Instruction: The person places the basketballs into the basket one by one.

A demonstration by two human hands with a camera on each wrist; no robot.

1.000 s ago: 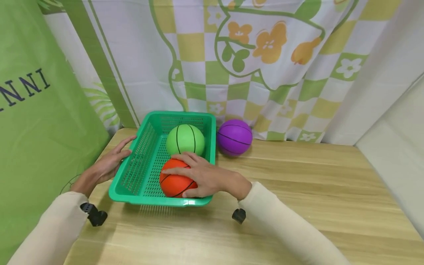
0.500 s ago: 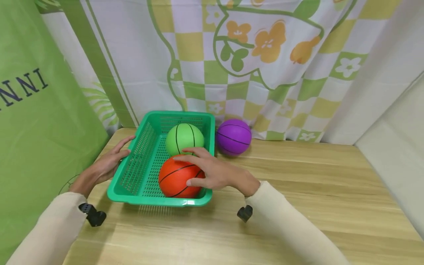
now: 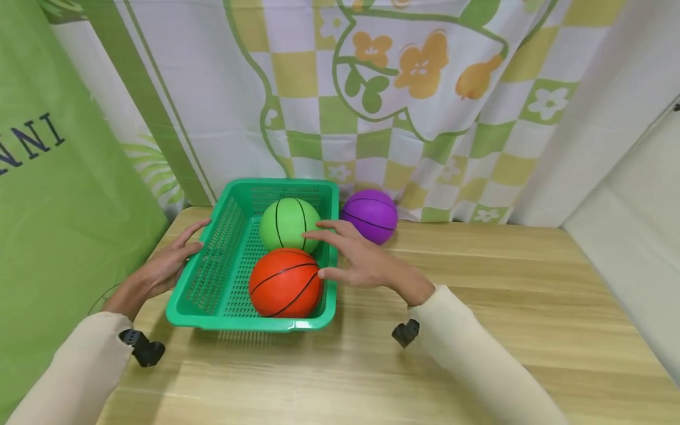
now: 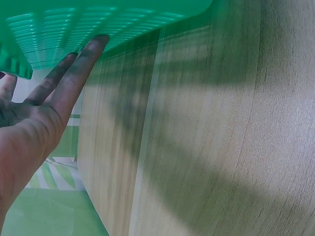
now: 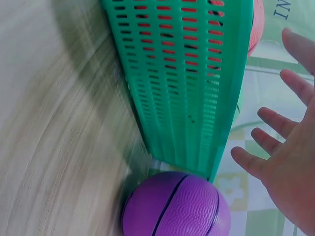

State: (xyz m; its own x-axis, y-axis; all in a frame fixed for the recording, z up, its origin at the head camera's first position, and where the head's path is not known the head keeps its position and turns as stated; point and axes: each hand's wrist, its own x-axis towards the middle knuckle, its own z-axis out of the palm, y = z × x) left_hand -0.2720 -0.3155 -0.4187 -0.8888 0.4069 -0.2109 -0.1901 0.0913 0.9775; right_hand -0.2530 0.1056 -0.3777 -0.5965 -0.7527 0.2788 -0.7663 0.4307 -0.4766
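Observation:
A green plastic basket holds a red toy basketball at the near end and a light green ball behind it. My left hand is at the basket's left side. In the left wrist view its straight fingers lie against the slotted outer wall. My right hand hovers over the right rim with fingers spread and nothing in it. In the right wrist view those fingers stand apart from the basket wall. A purple ball sits outside, by the basket's far right corner.
All this stands on a wood-grain table. A patterned curtain hangs along the back edge. Green fabric with dark letters borders the left, and a pale wall the right.
My right hand has let go of the red ball and moved up and right off it. The red ball stays in the basket. My left hand keeps its place at the basket's side.

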